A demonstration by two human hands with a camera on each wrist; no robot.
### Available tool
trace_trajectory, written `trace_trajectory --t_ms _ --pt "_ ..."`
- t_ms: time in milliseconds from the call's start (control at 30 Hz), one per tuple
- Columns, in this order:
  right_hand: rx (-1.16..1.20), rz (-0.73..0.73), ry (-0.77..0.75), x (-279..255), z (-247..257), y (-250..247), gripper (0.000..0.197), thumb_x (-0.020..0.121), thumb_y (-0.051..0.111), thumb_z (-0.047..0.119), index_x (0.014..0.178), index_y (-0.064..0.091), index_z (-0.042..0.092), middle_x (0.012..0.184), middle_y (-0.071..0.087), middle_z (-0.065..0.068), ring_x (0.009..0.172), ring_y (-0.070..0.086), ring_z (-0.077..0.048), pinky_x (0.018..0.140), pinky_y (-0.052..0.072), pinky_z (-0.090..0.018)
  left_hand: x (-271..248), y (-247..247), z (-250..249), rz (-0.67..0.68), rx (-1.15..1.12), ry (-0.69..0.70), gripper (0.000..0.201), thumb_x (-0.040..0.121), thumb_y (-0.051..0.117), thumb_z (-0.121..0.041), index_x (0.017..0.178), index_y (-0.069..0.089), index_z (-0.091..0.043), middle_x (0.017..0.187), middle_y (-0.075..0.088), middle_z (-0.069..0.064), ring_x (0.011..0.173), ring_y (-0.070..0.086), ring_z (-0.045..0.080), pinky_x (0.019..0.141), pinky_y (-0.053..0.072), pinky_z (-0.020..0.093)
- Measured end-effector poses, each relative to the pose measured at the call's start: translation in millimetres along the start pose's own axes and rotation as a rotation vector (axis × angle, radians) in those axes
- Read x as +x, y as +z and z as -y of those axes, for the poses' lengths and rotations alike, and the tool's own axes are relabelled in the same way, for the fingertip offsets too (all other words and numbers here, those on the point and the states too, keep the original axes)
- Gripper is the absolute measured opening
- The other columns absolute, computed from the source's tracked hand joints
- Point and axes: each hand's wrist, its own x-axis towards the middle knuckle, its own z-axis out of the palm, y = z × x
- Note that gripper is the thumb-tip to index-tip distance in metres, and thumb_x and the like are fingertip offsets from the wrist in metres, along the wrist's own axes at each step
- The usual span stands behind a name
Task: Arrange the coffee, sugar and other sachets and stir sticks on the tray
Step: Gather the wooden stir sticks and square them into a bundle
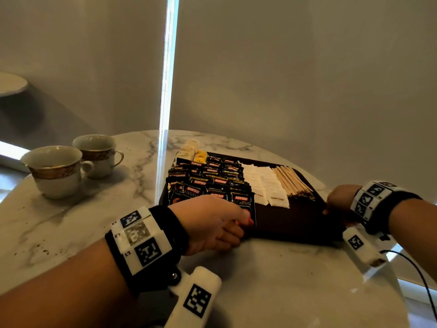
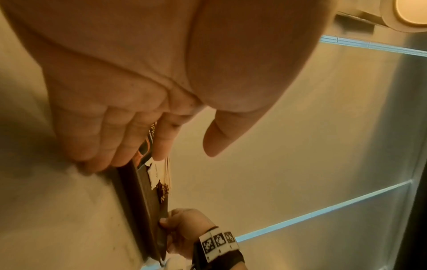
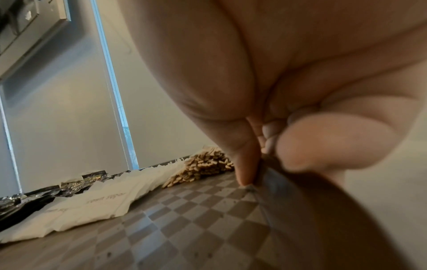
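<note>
A dark tray [image 1: 295, 221] lies on the marble table. On it, rows of black coffee sachets [image 1: 212, 183] fill the left, white sugar sachets [image 1: 264, 183] the middle, and wooden stir sticks [image 1: 293, 181] the right. My left hand [image 1: 238, 228] is at the tray's near-left edge. In the left wrist view its fingers [image 2: 129, 142] lie nearly straight along the rim [image 2: 138, 201] and touch the nearest coffee sachet [image 2: 144, 151], thumb held apart. My right hand [image 1: 329, 210] pinches the tray's near-right rim [image 3: 277, 191] between thumb [image 3: 245, 164] and fingers.
Two gold-banded cups [image 1: 56, 171] [image 1: 99, 155] stand at the left of the table. A yellow tea bag [image 1: 199, 157] and pale packets sit at the tray's far-left corner. Dark crumbs dot the marble at the left. A black cable [image 1: 421, 280] hangs past the table's right edge.
</note>
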Motion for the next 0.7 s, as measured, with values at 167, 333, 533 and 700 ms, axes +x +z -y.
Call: trace_trajectory --t_ms 167,333,533,700 --pt "-0.013 -0.012 0.019 3.4 22.3 -3.4 0.028 0.092 0.068 0.039 0.084 0.067 0.012 0.072 0.068 -0.003 0.062 0.064 -0.017 0.057 0.047 -0.026 6.5 -22.3 -4.5 -0.158 -0.106 0.043 0.055 0.101 0.052 -0.025 0.149 0.039 -0.003 0.150 0.043 0.029 0.135 0.048 0.039 0.116 0.037 0.046" --pt "0.130 -0.054 -0.057 12.5 53.8 -4.3 0.024 0.093 0.067 0.032 0.092 0.064 0.008 0.074 0.063 -0.004 0.065 0.061 -0.018 0.057 0.046 -0.028 13.3 -54.4 -9.2 -0.356 -0.251 0.103 0.056 0.101 0.051 -0.023 0.151 0.036 -0.002 0.151 0.041 0.028 0.129 0.052 0.040 0.100 0.048 0.044" --pt "0.037 -0.155 -0.269 33.6 95.0 -5.2 0.022 0.096 0.062 0.031 0.111 0.071 0.019 0.100 0.069 0.000 0.091 0.066 -0.020 0.080 0.052 -0.029 18.1 -95.0 -10.9 -0.551 -0.374 0.137 0.042 0.100 0.053 -0.019 0.140 0.048 -0.009 0.140 0.053 0.018 0.106 0.064 0.033 0.081 0.055 0.042" --pt "0.752 0.009 -0.268 48.8 128.9 -3.2 0.035 0.096 0.062 0.012 0.130 0.062 0.008 0.131 0.062 -0.013 0.119 0.061 -0.028 0.082 0.053 -0.032 18.3 -117.7 -13.8 -0.641 -0.508 0.181 0.043 0.096 0.059 -0.015 0.138 0.050 -0.011 0.139 0.053 0.016 0.101 0.068 0.036 0.087 0.059 0.045"
